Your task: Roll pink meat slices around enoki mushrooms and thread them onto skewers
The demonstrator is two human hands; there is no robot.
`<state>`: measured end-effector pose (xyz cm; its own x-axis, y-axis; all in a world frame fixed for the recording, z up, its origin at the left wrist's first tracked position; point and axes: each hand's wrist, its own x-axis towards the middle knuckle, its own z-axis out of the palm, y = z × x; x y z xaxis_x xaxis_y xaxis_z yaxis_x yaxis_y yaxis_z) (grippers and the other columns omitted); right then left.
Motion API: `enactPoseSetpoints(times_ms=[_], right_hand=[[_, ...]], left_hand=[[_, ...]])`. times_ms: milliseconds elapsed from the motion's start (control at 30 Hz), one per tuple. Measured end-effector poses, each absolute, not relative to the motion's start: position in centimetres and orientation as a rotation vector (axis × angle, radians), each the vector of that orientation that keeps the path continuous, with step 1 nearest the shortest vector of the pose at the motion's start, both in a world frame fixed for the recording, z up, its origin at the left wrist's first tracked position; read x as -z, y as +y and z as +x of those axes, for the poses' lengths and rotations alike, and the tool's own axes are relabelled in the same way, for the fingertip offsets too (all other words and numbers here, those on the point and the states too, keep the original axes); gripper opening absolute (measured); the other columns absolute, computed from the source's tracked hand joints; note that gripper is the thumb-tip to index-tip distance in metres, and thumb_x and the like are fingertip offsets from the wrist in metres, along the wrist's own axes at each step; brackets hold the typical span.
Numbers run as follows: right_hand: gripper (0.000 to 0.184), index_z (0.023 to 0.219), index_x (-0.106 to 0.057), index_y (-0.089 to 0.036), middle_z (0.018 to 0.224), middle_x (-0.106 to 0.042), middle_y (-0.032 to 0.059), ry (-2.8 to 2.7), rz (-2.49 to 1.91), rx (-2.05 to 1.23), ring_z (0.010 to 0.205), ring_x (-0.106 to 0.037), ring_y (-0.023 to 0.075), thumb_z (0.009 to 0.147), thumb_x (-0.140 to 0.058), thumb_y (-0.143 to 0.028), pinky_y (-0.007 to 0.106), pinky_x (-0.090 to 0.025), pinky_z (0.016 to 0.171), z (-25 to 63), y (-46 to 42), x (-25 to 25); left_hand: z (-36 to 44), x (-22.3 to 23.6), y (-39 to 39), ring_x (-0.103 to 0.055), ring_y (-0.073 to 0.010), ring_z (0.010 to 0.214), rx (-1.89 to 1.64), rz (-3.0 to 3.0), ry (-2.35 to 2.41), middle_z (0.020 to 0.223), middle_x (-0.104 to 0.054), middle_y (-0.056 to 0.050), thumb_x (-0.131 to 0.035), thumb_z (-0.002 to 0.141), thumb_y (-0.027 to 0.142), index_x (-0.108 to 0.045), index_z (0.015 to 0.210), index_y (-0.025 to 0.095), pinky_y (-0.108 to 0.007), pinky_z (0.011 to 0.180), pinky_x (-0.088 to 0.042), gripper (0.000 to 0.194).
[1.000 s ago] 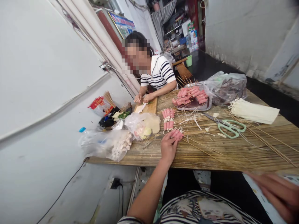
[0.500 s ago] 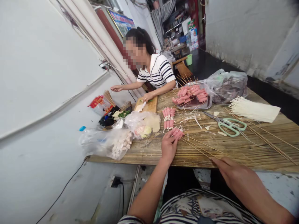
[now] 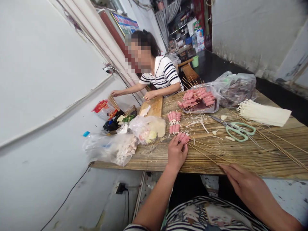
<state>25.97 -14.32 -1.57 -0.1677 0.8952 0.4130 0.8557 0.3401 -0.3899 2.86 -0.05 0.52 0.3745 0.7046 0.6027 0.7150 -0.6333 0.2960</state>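
My left hand (image 3: 177, 152) is closed on pink meat rolls (image 3: 184, 138) wrapped round white enoki mushrooms, lying on the wooden table (image 3: 154, 157). Thin bamboo skewers (image 3: 209, 146) run from these rolls to the right. My right hand (image 3: 250, 183) pinches the far end of one skewer (image 3: 203, 154) at the table's front edge. Just beyond my left hand lie finished-looking rolls (image 3: 174, 122) side by side. Green-handled scissors (image 3: 240, 131) rest to the right, among loose enoki stems (image 3: 197, 121).
A tray (image 3: 213, 108) of skewered rolls and a plastic bag (image 3: 237, 88) stand at the back. Enoki (image 3: 264, 112) lie at right, bagged mushrooms (image 3: 125, 149) at left. Across the table, a co-worker (image 3: 163, 73) sits by a cutting board (image 3: 156, 106) and bundled skewers (image 3: 114, 102).
The co-worker's one hand has come down onto the bundled skewers, and the other has lifted off the cutting board. My hands stay almost in place on the rolls and the skewer.
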Motion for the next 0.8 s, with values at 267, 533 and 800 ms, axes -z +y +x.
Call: enactPoseSetpoints(times_ms=[267, 533, 800], right_hand=[[0.034, 0.120, -0.058, -0.016, 0.107, -0.067, 0.0067, -2.028, -1.507, -0.057, 0.085, -0.067, 0.0153, 0.093, -0.038, -0.017, 0.027, -0.055, 0.074, 26.2, -14.2, 2.1], [0.033, 0.118, -0.060, -0.018, 0.109, -0.067, 0.0073, -1.992, -1.506, -0.002, 0.090, -0.067, 0.0159, 0.095, -0.037, -0.023, 0.025, -0.055, 0.071, 26.3, -14.4, 2.7], [0.033, 0.116, -0.062, -0.017, 0.104, -0.068, 0.0069, -1.961, -1.501, -0.097, 0.086, -0.067, 0.0153, 0.094, -0.038, -0.022, 0.025, -0.056, 0.071, 26.3, -14.2, 2.5]], left_hand=[[3.2, 0.2, 0.4, -0.057, -0.0218, 0.119, 1.119, -2.560, -1.374, 0.129, -0.060, -0.008, -0.056, 0.087, 0.014, -0.067, 0.113, 0.024, -0.043, 0.102, -0.049, 0.030], [3.2, 0.1, 0.5, -0.056, -0.0204, 0.121, 1.196, -2.597, -1.435, 0.129, -0.061, -0.007, -0.054, 0.088, 0.013, -0.070, 0.109, 0.023, -0.043, 0.106, -0.047, 0.028], [3.3, -0.1, 0.6, -0.056, -0.0196, 0.122, 1.195, -2.610, -1.414, 0.128, -0.062, -0.009, -0.054, 0.087, 0.012, -0.070, 0.109, 0.021, -0.043, 0.107, -0.045, 0.028]])
